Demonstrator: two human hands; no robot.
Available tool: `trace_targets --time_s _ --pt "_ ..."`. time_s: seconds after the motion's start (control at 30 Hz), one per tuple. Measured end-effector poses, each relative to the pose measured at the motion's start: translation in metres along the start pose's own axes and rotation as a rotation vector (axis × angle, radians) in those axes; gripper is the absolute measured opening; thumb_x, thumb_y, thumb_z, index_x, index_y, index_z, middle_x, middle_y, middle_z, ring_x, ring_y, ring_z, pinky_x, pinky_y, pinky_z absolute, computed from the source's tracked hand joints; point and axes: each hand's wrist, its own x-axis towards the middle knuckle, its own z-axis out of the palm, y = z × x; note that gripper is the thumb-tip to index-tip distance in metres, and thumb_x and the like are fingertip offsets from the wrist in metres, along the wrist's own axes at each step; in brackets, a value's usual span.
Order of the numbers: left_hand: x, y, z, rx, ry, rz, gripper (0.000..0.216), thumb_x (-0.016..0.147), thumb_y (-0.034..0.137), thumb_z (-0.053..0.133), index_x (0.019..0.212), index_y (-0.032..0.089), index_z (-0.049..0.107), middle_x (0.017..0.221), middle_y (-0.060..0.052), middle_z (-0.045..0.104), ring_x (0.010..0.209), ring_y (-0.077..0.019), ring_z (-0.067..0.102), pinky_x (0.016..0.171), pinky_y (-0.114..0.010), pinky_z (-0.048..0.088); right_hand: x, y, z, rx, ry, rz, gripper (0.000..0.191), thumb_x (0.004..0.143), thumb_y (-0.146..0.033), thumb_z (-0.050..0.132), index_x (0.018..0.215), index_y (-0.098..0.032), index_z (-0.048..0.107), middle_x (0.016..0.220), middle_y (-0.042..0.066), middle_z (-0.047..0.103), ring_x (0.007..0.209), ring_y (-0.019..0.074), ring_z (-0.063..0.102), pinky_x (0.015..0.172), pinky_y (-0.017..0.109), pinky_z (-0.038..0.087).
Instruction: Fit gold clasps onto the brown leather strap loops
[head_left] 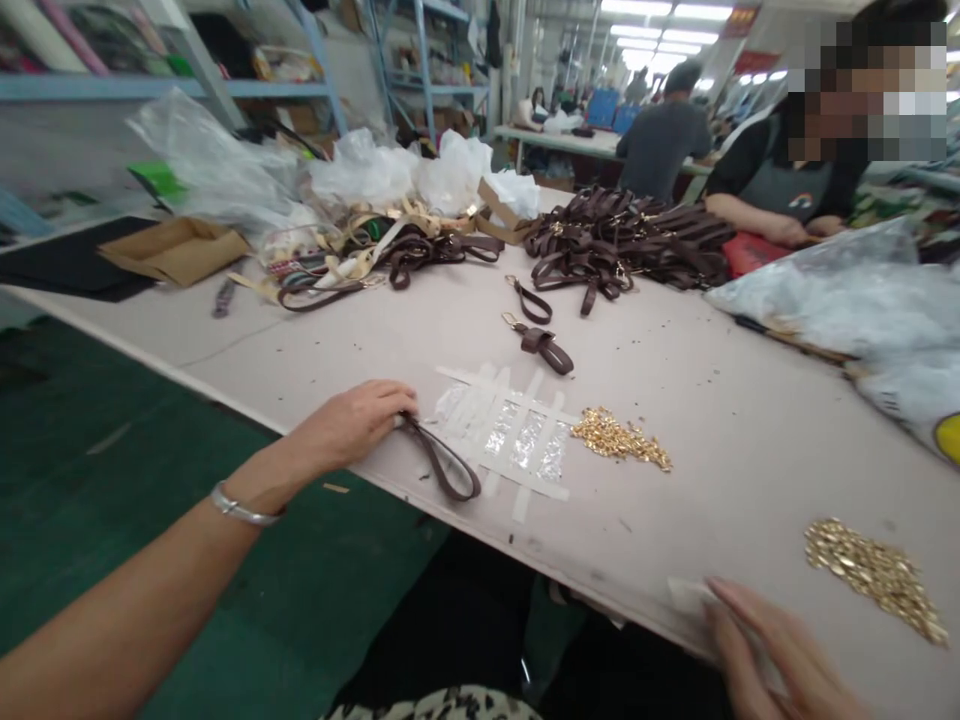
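Observation:
My left hand (371,418), with a silver bracelet at the wrist, is closed on one end of a dark brown strap loop (450,470). The loop lies along the front edge of the table, left of a patch of clear film and white tape strips (517,437). At the lower right, my right hand (780,650) is slightly blurred and partly cut off by the frame. Its fingers look stretched out and apart by the table edge, close to a pale strip (688,594). Small gold metal pieces (619,438) are heaped right of the taped patch.
A second gold heap (874,575) lies far right. Two brown straps with gold clasps (546,350) sit mid-table. Behind are a pile of brown straps (630,235), plastic bags (382,165) and a brown paper piece (172,248). A co-worker (787,190) is at the right.

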Motion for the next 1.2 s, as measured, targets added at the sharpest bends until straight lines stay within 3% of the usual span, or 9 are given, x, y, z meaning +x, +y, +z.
trace_targets --time_s 0.13,0.23,0.37,0.53,0.7,0.87,0.97,1.1,1.2 --pt "-0.004 0.001 -0.009 -0.066 0.043 -0.032 0.030 0.088 0.026 0.046 0.102 0.020 0.072 0.116 -0.011 0.072 0.117 -0.0303 0.061 0.108 -0.045 0.042 0.038 -0.010 0.046 -0.101 -0.211 -0.331 0.027 0.096 -0.038 0.054 0.112 -0.024 0.070 0.111 0.007 0.073 0.104 0.0262 0.065 0.095 0.046 0.053" --pt "-0.010 0.022 -0.016 -0.194 0.069 -0.170 0.028 0.088 0.031 0.049 0.103 0.022 0.070 0.104 -0.007 0.074 0.100 -0.0286 0.066 0.093 -0.037 0.047 0.060 -0.014 0.068 -0.282 -0.195 -0.341 0.030 0.099 -0.034 0.049 0.114 -0.017 0.069 0.115 0.012 0.071 0.109 0.0281 0.061 0.099 0.048 0.048" --pt "-0.014 0.060 -0.008 -0.586 0.006 -0.354 0.028 0.092 0.043 0.053 0.104 0.023 0.068 0.084 -0.001 0.073 0.078 -0.0201 0.065 0.071 -0.026 0.046 0.071 -0.005 0.071 -0.453 -0.130 -0.275 0.034 0.099 -0.034 0.047 0.119 -0.015 0.067 0.118 0.016 0.068 0.111 0.0293 0.059 0.100 0.048 0.045" --pt "-0.008 0.113 0.022 -1.316 -0.040 -0.510 0.028 0.090 0.040 0.064 0.108 0.019 0.064 0.094 -0.003 0.074 0.081 -0.0156 0.069 0.080 -0.028 0.051 0.081 0.014 0.067 -0.501 -0.133 -0.386 0.036 0.100 -0.023 0.041 0.123 -0.009 0.065 0.121 0.016 0.069 0.110 0.0263 0.060 0.101 0.043 0.045" --pt "0.004 0.159 0.043 -1.707 -0.130 -0.560 0.030 0.082 0.030 0.073 0.108 0.015 0.065 0.095 -0.006 0.075 0.082 -0.0152 0.071 0.079 -0.028 0.053 0.098 0.031 0.064 -0.485 -0.120 -0.481 0.034 0.099 -0.026 0.044 0.115 -0.009 0.069 0.109 0.015 0.074 0.097 0.0259 0.063 0.094 0.042 0.048" --pt "0.009 0.178 0.051 -1.814 -0.168 -0.593 0.031 0.082 0.027 0.074 0.109 0.015 0.064 0.098 -0.008 0.076 0.083 -0.0155 0.073 0.077 -0.028 0.053 0.111 0.035 0.057 -0.408 -0.147 -0.294 0.036 0.096 -0.042 0.047 0.094 -0.020 0.074 0.094 0.009 0.075 0.087 0.0259 0.064 0.083 0.040 0.051" --pt "0.011 0.183 0.051 -1.804 -0.183 -0.618 0.028 0.084 0.025 0.071 0.109 0.015 0.064 0.106 -0.010 0.075 0.082 -0.0145 0.073 0.076 -0.027 0.052 0.106 0.023 0.049 -0.276 -0.116 -0.093 0.036 0.090 -0.049 0.052 0.091 -0.021 0.074 0.096 0.009 0.075 0.088 0.0265 0.067 0.082 0.040 0.051" --pt "0.012 0.188 0.050 -1.777 -0.185 -0.602 0.026 0.085 0.021 0.068 0.109 0.014 0.065 0.114 -0.011 0.074 0.082 -0.0140 0.073 0.072 -0.025 0.051 0.085 -0.006 0.043 0.166 -0.172 0.319 0.037 0.079 -0.054 0.071 0.095 -0.022 0.074 0.088 0.006 0.076 0.077 0.0224 0.069 0.075 0.035 0.053" --pt "0.011 0.192 0.053 -1.833 -0.207 -0.576 0.031 0.083 0.020 0.069 0.113 0.015 0.066 0.105 -0.009 0.076 0.077 -0.0130 0.072 0.067 -0.023 0.048 0.068 -0.027 0.048 0.403 -0.218 0.437 0.038 0.077 -0.053 0.075 0.094 -0.020 0.072 0.072 0.002 0.070 0.069 0.0177 0.065 0.068 0.029 0.052"
